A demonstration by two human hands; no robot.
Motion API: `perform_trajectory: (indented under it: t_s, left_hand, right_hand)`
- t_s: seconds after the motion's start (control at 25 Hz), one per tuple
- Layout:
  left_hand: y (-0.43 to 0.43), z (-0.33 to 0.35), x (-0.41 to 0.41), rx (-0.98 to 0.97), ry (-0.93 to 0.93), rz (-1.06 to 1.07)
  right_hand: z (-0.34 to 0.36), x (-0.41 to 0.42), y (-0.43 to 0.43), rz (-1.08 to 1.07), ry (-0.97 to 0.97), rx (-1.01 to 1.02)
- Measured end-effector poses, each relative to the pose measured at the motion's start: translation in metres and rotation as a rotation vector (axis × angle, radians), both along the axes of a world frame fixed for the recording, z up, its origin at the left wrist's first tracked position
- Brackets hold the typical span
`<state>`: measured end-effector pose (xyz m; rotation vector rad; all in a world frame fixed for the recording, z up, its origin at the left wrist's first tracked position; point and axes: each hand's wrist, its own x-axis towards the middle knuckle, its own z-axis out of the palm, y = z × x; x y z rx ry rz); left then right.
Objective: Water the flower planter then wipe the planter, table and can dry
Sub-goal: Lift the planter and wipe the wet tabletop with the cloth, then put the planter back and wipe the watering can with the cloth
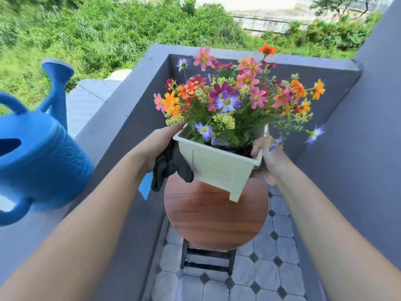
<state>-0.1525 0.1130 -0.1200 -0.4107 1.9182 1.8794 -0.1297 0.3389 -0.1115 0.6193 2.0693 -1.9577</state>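
A pale square planter [217,166] full of colourful flowers [234,98] is lifted off the round wooden table [214,218] and tilted. My left hand [156,148] grips its left side and also presses a dark cloth [171,168] against it; the cloth hangs down below the hand. My right hand [263,159] holds the planter's right rim. A blue watering can [36,157] stands on the grey ledge at the left, its spout pointing up.
A grey parapet wall [134,109] runs along the left and back, and a grey wall [368,127] rises on the right. The floor is tiled [275,268]. Green bushes lie beyond the balcony. A small blue patch [145,187] shows beside the table.
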Motion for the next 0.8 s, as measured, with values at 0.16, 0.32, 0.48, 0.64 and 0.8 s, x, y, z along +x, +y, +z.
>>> perform_trajectory:
  t_s: [0.16,0.32,0.48,0.64,0.8]
  left_hand:
    - [-0.012,-0.025,0.011,0.068,0.108,0.048]
    - [-0.012,-0.049,0.030,0.172,0.213,0.092]
    - [-0.006,-0.076,0.046,0.190,0.307,0.069]
    - [-0.001,-0.083,0.052,0.193,0.354,0.078]
    - [0.002,-0.087,0.053,0.179,0.403,0.078]
  right_hand:
    - [-0.015,0.006,-0.008,0.049,0.038,0.037]
    - [-0.038,0.015,-0.004,0.108,0.097,0.124]
    - [-0.062,0.023,0.005,0.114,0.160,0.131]
    - [-0.078,0.030,0.012,0.127,0.225,0.037]
    - [-0.089,0.026,0.029,0.177,0.273,0.014]
